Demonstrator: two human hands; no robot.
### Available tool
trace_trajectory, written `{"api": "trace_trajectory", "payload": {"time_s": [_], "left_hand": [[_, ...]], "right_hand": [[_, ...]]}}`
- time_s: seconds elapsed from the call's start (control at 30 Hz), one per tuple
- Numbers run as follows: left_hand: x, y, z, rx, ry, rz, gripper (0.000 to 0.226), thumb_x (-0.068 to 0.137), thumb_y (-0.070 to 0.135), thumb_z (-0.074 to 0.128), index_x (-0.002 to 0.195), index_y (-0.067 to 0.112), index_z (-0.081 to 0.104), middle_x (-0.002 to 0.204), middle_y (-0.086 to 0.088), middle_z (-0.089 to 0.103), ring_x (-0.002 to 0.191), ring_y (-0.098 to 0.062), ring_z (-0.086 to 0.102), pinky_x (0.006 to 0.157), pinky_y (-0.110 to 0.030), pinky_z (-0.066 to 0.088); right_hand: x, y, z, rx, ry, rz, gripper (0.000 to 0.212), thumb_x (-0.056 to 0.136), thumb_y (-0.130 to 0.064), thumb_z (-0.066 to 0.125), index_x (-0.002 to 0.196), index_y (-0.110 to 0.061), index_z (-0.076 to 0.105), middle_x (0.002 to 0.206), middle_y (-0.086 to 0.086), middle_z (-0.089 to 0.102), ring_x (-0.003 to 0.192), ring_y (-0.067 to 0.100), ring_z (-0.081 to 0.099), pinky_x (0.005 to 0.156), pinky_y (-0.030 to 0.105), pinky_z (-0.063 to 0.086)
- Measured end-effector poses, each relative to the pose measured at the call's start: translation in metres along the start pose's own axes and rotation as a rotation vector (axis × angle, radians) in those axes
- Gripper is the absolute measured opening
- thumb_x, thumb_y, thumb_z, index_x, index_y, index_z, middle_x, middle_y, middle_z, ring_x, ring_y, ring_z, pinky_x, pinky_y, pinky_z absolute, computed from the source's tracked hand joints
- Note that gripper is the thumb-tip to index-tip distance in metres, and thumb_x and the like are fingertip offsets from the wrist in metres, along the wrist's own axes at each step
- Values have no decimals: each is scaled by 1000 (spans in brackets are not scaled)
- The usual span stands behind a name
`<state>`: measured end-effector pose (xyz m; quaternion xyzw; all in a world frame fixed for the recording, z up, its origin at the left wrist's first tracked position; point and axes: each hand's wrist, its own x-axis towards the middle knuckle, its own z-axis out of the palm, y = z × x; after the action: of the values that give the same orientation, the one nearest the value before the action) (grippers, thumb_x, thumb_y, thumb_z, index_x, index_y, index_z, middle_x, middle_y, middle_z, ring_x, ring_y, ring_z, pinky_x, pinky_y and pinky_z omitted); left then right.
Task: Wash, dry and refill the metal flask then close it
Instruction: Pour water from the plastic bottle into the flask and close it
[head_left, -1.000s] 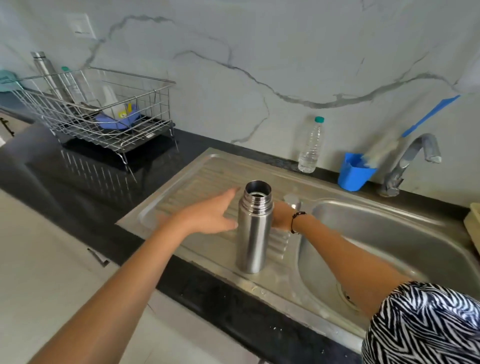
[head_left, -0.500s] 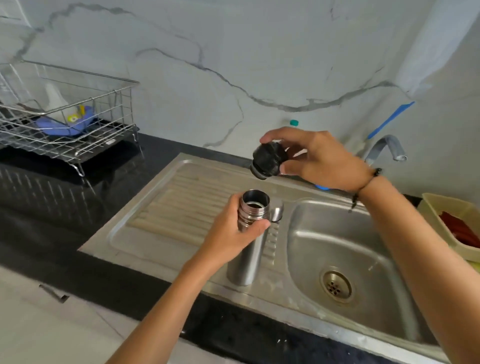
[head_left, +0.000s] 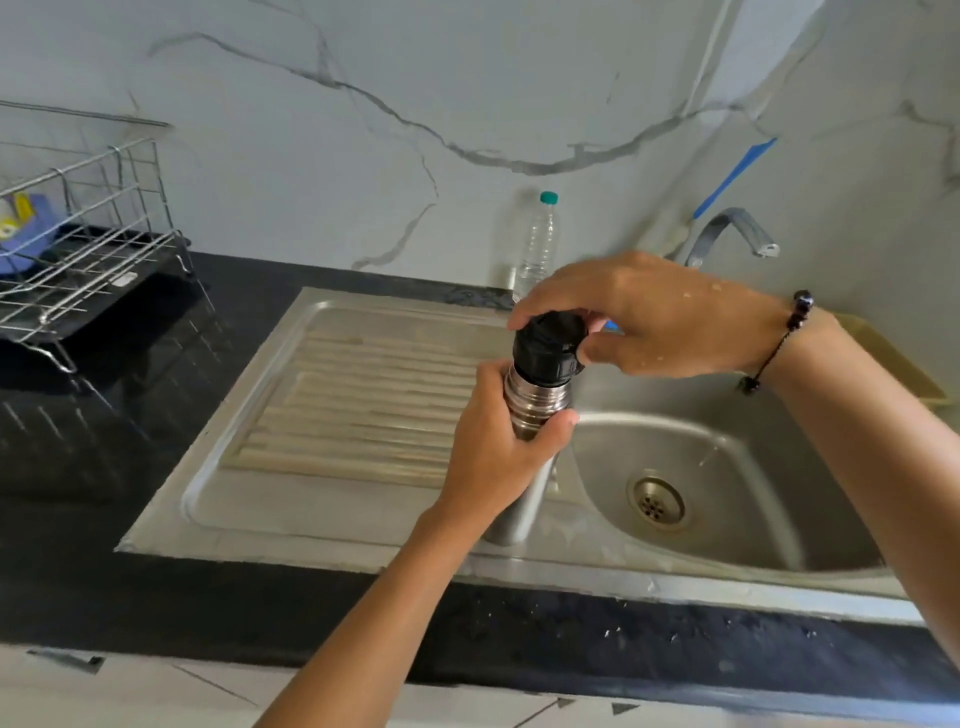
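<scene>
- Steel first: we see the metal flask (head_left: 522, 499) standing upright on the sink's draining board (head_left: 363, 395), just beside the basin (head_left: 727, 499), its long axis running straight up toward us.
- Our left hand (head_left: 498, 457), the nearer one, grips the flask around its upper body just below the ribbed neck, fingers and thumb curled round it.
- Directly above, the black cap (head_left: 548, 345) sits on the flask's mouth, in line with that upright axis; how far it is threaded we cannot tell.
- Our right hand (head_left: 660, 317) comes in from the right and pinches the cap by its rim; water drops show on its back.
- We judge the closing step is in hand: the cap needs turning about the flask's vertical axis while the left hand holds the body from spinning.
- Farther back, a clear plastic bottle (head_left: 540, 239) stands at the wall, the tap (head_left: 727, 231) to its right, and a wire dish rack (head_left: 88, 244) far left.
</scene>
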<state>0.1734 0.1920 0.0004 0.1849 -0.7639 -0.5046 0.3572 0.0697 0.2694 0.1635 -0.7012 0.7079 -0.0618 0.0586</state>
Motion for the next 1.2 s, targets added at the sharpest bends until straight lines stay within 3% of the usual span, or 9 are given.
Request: {"api": "trace_trajectory", "payload": {"time_s": [0.3,0.4,0.5,0.6,0.73,0.87,0.97,1.03,1.2], "left_hand": [[3,-6,-1,5,-2,55,42,70,46,69,95,39,35,89,5,63,75,-3,62,60,-12,46],[2,-5,-1,-2,7,62,41,70,52,64,96,38,37,88,6,63,73,-3,63,59,-15,48],[0,-5,2,-27,14,47,45,73,50,65,105,24,47,94,18,59,78,-6,64,65,-30,55],[1,-6,2,-30,14,61,57,72,49,65,109,7,52,96,34,51,82,-7,65,69,-33,56],[0,-4,1,-45,-3,48,49,71,49,63,111,30,42,91,9,64,76,-4,65,62,-17,50],[-1,-3,3,-53,24,12,50,68,51,63,109,30,43,88,10,65,74,-3,64,61,-13,47],[1,-5,5,-39,29,43,58,69,46,67,106,3,54,93,37,54,76,1,63,61,-11,47],[2,-8,5,-32,29,58,60,70,47,67,104,0,55,94,31,55,77,0,62,61,-11,46],[-1,-2,4,-64,29,24,52,67,49,63,112,30,43,88,14,64,74,0,63,62,-12,47]], "right_hand": [[5,-10,22,-95,-67,137,46,83,-9,58,127,-21,51,109,4,58,87,13,47,82,36,45],[6,-12,24,-239,-70,160,33,89,-31,55,119,-17,53,101,3,58,81,16,48,75,33,44],[9,-20,32,-516,-18,239,50,89,-62,34,92,-14,45,75,-1,48,65,19,44,59,31,38],[7,-18,34,-574,21,251,62,82,-73,23,97,-15,41,72,-2,48,59,19,44,55,31,39],[2,-6,25,-195,-95,-17,55,88,-35,53,138,-36,32,123,-3,51,104,20,53,82,39,50],[7,4,41,-299,4,-36,38,90,-35,49,125,-23,48,105,3,55,89,24,55,76,38,47],[11,1,51,-448,44,85,63,83,-67,21,109,-15,44,92,3,58,75,25,58,51,31,33],[10,-1,52,-516,76,102,74,74,-72,9,105,-15,43,87,0,59,71,23,57,45,28,24],[3,5,34,-152,-81,-98,52,87,-29,55,136,-30,37,124,-3,50,106,20,52,81,40,49]]}}
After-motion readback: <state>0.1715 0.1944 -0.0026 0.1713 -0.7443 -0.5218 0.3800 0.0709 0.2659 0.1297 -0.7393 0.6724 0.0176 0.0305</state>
